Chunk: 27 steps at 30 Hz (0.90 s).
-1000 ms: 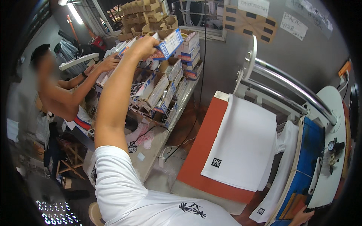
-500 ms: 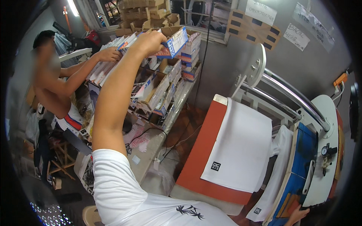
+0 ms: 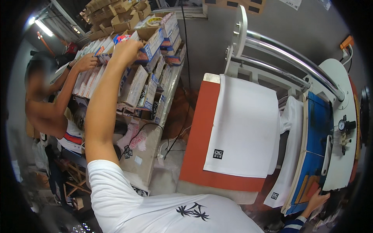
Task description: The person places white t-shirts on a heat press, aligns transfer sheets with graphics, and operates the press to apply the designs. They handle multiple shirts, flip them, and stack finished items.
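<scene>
My left hand (image 3: 126,48) is raised high at the upper left, its fingers closed on a blue and white carton (image 3: 150,49) at the top of a stack of similar cartons (image 3: 136,85). My bare forearm runs down to my white sleeve. My right hand does not show. On the right, a white garment (image 3: 244,124) lies flat on the orange platen of a heat press (image 3: 198,128).
A person at the left has a hand (image 3: 87,62) on flat packets next to my carton. Brown cardboard boxes (image 3: 116,11) are piled behind. Cables run over the bench (image 3: 143,155). A hand in a blue striped sleeve (image 3: 314,200) touches the press's blue board at the lower right.
My left hand has come down and closer with the carton, now against the stack. The person's hand stays on the packets.
</scene>
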### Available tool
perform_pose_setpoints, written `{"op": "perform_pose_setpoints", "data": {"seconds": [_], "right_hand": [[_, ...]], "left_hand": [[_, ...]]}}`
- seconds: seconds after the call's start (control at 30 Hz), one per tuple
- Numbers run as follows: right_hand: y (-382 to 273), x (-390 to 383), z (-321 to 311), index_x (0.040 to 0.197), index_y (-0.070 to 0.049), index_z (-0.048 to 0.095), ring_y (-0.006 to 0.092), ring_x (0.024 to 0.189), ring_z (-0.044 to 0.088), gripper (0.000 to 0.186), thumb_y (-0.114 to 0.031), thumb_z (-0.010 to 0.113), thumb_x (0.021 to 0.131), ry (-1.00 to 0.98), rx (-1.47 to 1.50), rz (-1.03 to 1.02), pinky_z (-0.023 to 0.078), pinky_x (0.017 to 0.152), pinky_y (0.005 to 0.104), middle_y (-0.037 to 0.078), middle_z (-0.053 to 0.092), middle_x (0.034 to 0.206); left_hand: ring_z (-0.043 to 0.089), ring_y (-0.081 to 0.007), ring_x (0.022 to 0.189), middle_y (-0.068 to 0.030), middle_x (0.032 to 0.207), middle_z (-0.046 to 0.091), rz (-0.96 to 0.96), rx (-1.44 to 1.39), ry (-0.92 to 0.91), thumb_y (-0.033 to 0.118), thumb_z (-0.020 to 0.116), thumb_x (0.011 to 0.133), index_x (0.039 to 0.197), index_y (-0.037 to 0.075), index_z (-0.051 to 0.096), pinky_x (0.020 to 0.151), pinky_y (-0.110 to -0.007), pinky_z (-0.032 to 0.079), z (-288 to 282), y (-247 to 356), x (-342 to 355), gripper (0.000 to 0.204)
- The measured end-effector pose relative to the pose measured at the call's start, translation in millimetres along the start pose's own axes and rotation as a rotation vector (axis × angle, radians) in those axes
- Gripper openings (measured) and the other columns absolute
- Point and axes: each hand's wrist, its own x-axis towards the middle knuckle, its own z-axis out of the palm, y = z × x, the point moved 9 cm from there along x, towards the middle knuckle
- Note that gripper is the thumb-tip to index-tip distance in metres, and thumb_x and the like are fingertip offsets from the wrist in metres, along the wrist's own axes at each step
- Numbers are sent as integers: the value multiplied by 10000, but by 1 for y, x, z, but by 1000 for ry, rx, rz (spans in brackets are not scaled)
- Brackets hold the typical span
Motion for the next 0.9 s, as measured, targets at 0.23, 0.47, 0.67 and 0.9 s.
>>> {"op": "perform_pose_setpoints", "data": {"seconds": [0.23, 0.47, 0.67, 0.9], "right_hand": [[-5, -2, -4, 1312, 106, 481, 486, 1157, 548, 628, -328, 724, 930, -7, -74, -1, 431, 1003, 521, 316, 572, 1215], [22, -6, 7, 1332, 101, 468, 485, 1193, 535, 608, -287, 720, 937, 55, -98, 14, 430, 1026, 511, 321, 550, 1262], [21, -4, 5, 1364, 109, 441, 486, 1214, 515, 576, -186, 703, 945, 7, -25, 51, 423, 1038, 512, 321, 534, 1280], [20, -10, -1, 1313, 122, 455, 481, 1180, 523, 572, -194, 729, 923, 40, -57, 73, 423, 1012, 506, 322, 540, 1223]], "left_hand": [[717, -350, 905, -165, 908, 745, -39, 0, -248, 384, 846, 755, 962, 94, 772, 777, -468, 538, 38, 17, -7, 364], [723, -330, 950, -173, 996, 754, -120, -262, 248, 467, 744, 859, 1082, 40, 762, 857, -418, 546, -11, -21, 93, 482], [624, -399, 1209, -143, 1311, 666, -325, -138, 241, 443, 764, 862, 1328, 163, 630, 1005, -499, 506, 45, 11, 168, 561], [662, -392, 1150, -207, 1201, 702, -374, -234, 267, 277, 791, 846, 1211, 135, 663, 937, -482, 539, 51, 5, 192, 412]]}}
